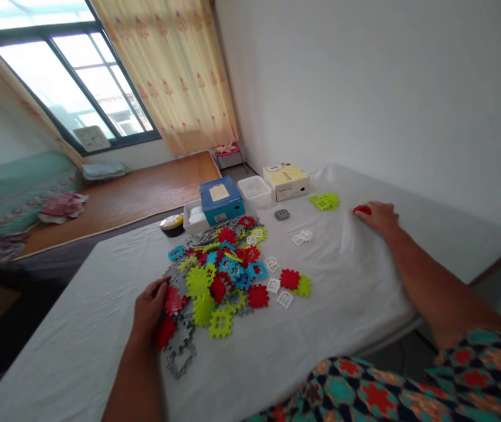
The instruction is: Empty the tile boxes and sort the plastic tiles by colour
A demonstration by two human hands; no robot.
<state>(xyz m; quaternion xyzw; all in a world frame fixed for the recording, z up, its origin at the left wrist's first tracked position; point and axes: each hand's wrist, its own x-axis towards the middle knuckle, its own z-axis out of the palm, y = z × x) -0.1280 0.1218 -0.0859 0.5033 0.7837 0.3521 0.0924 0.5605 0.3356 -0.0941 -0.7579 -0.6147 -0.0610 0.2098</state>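
From where I stand, the person's right hand [379,217] is out over the far right of the white-covered worktop [118,275], thumb and fingers pinched on a small red plastic piece [362,209]. The left hand [150,302] rests curled against the left side of a mixed heap of red, blue, lime-green and grey notched plastic tiles [233,269], touching a red tile [174,300] there; I can't tell whether it grips it. As far as I can judge, little has been set apart: a lime-green cluster [325,201] lies near the right hand, with a grey notched cluster [282,215] and some white window-shaped lattice pieces [304,236] between it and the heap. Most of the tiles are still jumbled together. The right hand has a broad stretch of bare cover between it and the heap, while the wall stands beyond and the right forearm crosses the near edge. Along the back, a yellow-and-white cardboard box [286,179], a clear plastic tub [254,189] and a blue cardboard box [222,200] crowd the heap's far end; to its left, the cover runs wide to the edge.
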